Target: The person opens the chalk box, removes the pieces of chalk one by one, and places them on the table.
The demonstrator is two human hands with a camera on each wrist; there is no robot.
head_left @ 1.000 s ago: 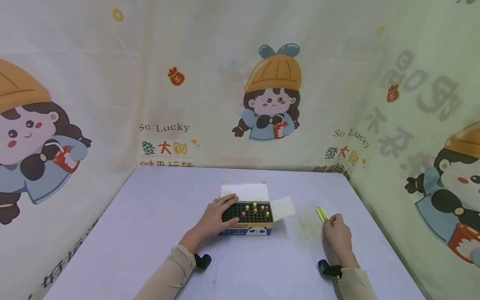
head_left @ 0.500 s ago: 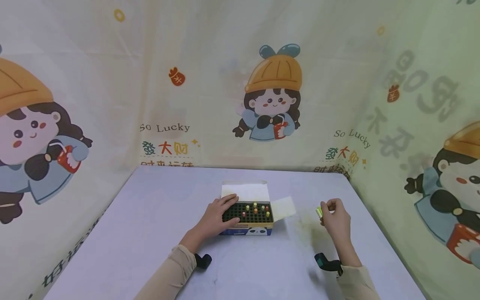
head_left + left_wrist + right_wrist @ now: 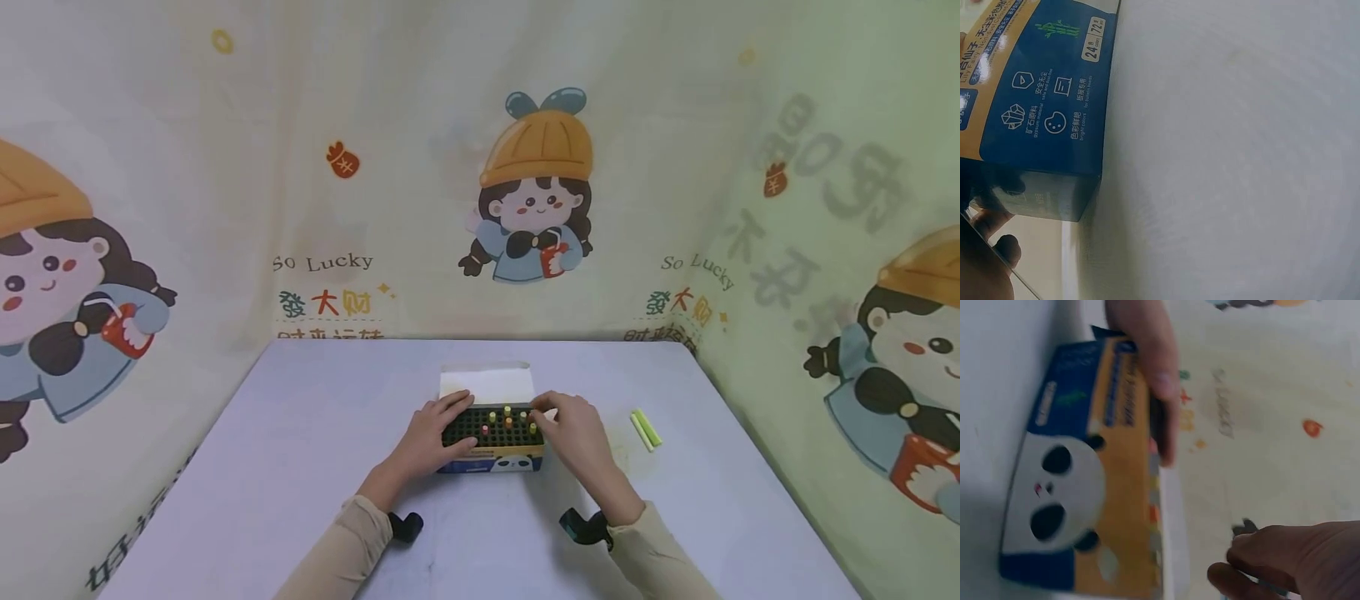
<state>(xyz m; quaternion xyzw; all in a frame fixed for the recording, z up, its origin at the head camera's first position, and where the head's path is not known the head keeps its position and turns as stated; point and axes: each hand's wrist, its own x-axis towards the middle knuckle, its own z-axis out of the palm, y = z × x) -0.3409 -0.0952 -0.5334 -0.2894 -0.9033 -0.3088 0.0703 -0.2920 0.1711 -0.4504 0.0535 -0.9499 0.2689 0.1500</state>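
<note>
Here, nearest to me, my sleeves are lying on the pale table (image 3: 315, 467), each wrist wearing a small dark camera. My left hand (image 3: 429, 435) is resting on the left end of the box (image 3: 491, 461), fingers lying fairly straight over the near left part of its black tray (image 3: 465, 425), thumb down at the front edge; it is steadying the box rather than curling round anything. In the left wrist view the blue side of the box (image 3: 1041, 106) is standing flat on the table. My right hand (image 3: 570, 433) is hovering over the right end of the tray, fingertips bent down and drawn together among the upright chalk sticks (image 3: 507, 422), which are showing yellow, red and orange tips. I cannot tell whether those fingers are pinching a stick or only touching one; the right wrist view is too blurred, though it is showing the panda face on the box front (image 3: 1054, 500). Behind the tray the white lid flap (image 3: 486, 384) is standing open. Off to the right, well apart from the box, two pale green chalk sticks (image 3: 646, 429) are lying side by side on the table. Beyond everything a cartoon-printed cloth (image 3: 536, 192) is hanging as a backdrop.
</note>
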